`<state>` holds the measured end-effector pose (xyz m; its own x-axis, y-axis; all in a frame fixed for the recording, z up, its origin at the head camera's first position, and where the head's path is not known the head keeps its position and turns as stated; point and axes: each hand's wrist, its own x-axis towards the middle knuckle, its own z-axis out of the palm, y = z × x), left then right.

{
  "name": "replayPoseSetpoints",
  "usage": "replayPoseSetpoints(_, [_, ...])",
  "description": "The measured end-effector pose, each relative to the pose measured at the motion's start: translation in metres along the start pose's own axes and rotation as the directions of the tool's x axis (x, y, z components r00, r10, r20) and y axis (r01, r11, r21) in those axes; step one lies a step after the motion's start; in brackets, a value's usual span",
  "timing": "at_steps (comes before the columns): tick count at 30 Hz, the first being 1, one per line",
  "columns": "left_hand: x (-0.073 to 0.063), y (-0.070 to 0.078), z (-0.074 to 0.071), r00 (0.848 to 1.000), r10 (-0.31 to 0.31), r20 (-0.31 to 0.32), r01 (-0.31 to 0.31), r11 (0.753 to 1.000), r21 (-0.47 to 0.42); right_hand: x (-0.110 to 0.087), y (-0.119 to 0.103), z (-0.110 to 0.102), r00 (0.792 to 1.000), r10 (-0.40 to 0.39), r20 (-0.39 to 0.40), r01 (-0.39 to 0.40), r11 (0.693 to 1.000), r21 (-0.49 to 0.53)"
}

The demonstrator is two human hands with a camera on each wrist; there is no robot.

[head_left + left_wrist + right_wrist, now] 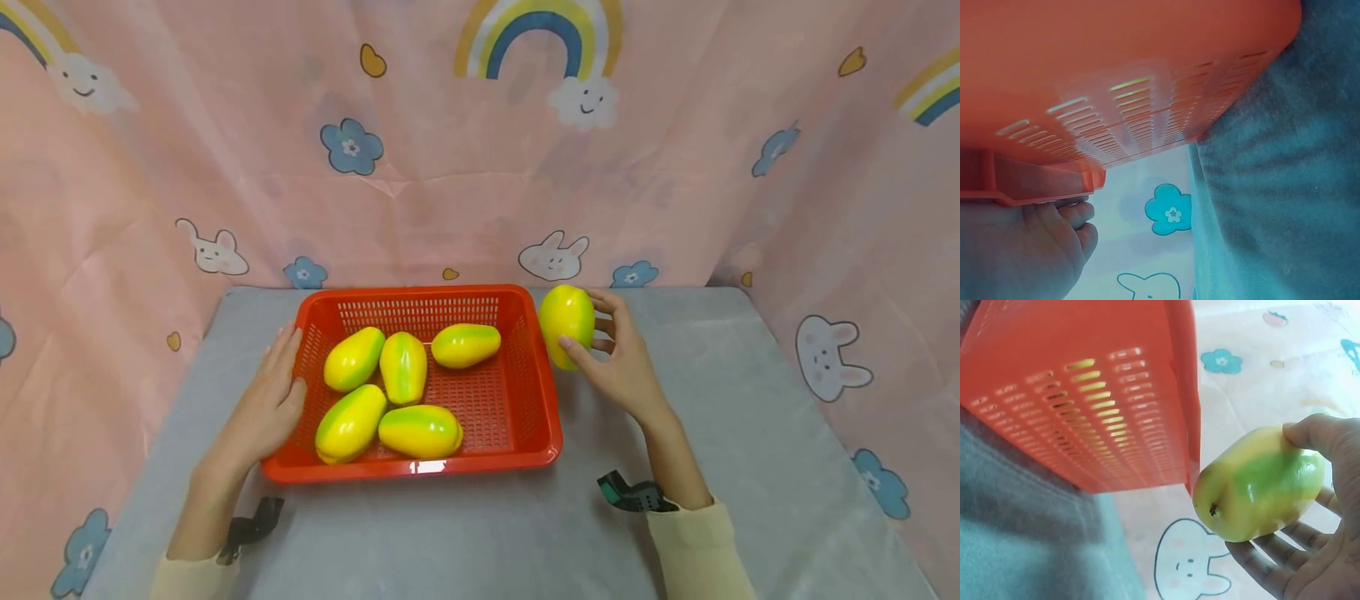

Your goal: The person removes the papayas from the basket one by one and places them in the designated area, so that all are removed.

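Right hand [626, 367]: fingers and thumb partly curled round yellow-green fruit [564, 321], held just outside 2 o'clock rim of red basket [491, 462]. Left hand [262, 408]: fingers nearly straight, laid against basket's 9 o'clock rim. Inside, five fruits [404, 369], mostly toward 9 o'clock; slotted floor [483, 417] shows toward 4 o'clock. Basket's 12 o'clock rim near far edge of grey table [720, 375], which stretches on toward 3 o'clock.

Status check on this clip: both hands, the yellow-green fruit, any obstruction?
Left hand against red basket, left side. Right hand gripping one fruit, outside basket's right side. Basket wall between it and five more fruits.
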<state>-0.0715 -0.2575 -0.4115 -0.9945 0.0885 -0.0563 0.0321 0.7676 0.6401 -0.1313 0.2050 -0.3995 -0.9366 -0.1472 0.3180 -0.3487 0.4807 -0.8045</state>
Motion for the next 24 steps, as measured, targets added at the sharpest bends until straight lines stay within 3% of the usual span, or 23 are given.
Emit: replayPoseSetpoints(24, [0.000, 0.001, 0.000, 1.000, 0.001, -0.006, -0.001, 1.000, 0.010, 0.009, 0.045, 0.008, 0.997, 0.076, -0.022, -0.078, 0.989, -0.123])
